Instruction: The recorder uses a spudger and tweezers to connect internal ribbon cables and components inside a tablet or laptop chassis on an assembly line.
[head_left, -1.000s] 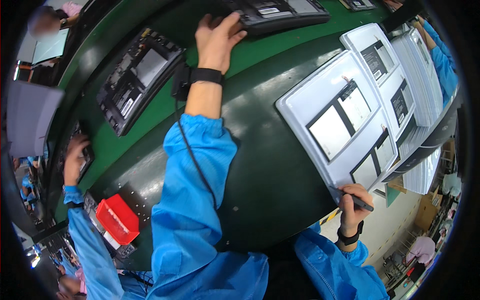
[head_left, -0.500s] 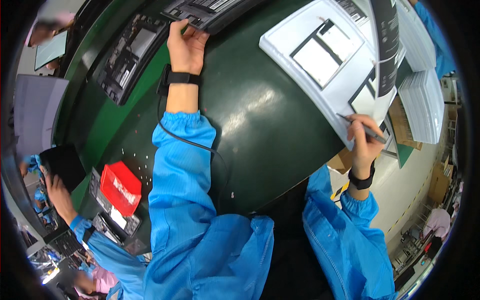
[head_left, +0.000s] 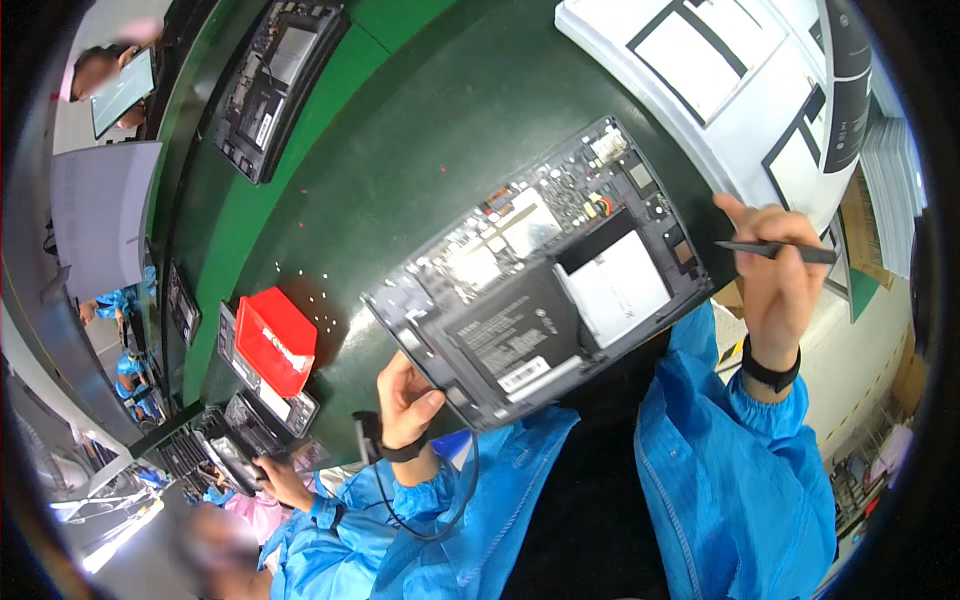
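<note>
My left hand [head_left: 408,405] grips the near left corner of an opened tablet [head_left: 600,245], thumb on top. The tablet lies tilted in front of me, its black battery, white panel and circuit board facing up. Off its right edge, my right hand [head_left: 780,270] holds dark tweezers [head_left: 800,252] among its fingers, tips pointing left, apart from the tablet. Beyond that hand is a white stack of sheets [head_left: 600,45] bearing white pieces with black borders [head_left: 690,60].
Another opened tablet [head_left: 275,85] lies at the far left on the green bench [head_left: 400,170]. A red bin [head_left: 275,340] of small white bits stands left, with white dots scattered beside it. Nearby, a co-worker's hand [head_left: 285,485] touches a device. White stacked trays [head_left: 890,190] stand at right.
My left hand has drawn an opened tablet from the far side toward me. The tweezers have stayed in my right hand, which has shifted slightly right and turned.
</note>
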